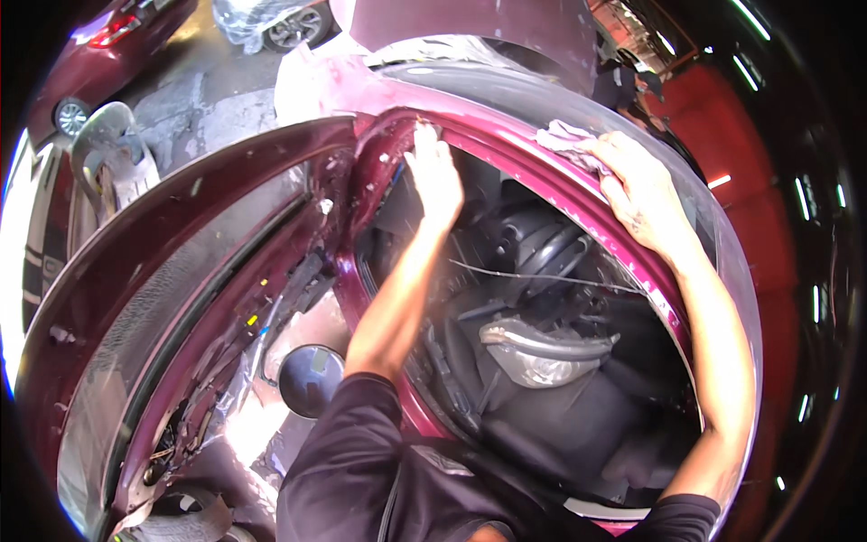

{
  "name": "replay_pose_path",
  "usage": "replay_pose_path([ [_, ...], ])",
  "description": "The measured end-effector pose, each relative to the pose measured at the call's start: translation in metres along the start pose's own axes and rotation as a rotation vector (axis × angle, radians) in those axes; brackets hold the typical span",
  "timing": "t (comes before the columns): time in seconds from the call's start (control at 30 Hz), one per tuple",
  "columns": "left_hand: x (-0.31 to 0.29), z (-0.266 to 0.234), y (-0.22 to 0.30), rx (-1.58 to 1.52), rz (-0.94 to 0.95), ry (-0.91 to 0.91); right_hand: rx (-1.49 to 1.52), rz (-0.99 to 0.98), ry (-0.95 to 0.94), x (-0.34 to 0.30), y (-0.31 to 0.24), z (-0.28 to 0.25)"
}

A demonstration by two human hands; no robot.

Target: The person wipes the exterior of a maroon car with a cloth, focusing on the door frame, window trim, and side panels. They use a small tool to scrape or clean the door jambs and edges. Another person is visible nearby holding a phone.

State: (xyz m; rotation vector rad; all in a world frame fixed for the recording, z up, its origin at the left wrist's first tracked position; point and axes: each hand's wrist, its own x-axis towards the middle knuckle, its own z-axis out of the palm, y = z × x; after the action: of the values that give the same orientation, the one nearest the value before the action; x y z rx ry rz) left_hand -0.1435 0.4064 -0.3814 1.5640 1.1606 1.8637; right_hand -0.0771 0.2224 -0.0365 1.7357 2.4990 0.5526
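Note:
A crumpled greyish-purple cloth (571, 144) lies against the upper edge of a maroon car's door frame (506, 149). My right hand (639, 185) grips it, with the knuckles bent over the cloth. To the left, my left hand (437, 179) reaches to the front corner of the same frame. Its fingers are stretched out and touch the maroon metal; overexposure blurs the fingertips. Both arms extend over the doorway, where the dark cabin shows the steering wheel (569, 253). A loose headlamp (546, 354) rests on the seat (569, 429).
The maroon door (172, 217) stands wide at my left, its inner panel stripped and wires exposed. A thin wire (542, 275) crosses the doorway. Beside the door is a round dark speaker-like disc (312, 381). The hood (470, 23) is raised ahead. Other cars (99, 63) are parked beyond.

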Motion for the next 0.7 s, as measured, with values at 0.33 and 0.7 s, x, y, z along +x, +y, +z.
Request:
replay_pose_path([
  [0.33,0.022,-0.062,-0.035,-0.305,-0.401,0.083,0.080,0.013,0.012,0.000,0.006,0.003],
  [0.7,0.037,-0.018,-0.061,0.203,-0.326,0.082,0.069,0.007,0.041,0.001,0.001,0.003],
])
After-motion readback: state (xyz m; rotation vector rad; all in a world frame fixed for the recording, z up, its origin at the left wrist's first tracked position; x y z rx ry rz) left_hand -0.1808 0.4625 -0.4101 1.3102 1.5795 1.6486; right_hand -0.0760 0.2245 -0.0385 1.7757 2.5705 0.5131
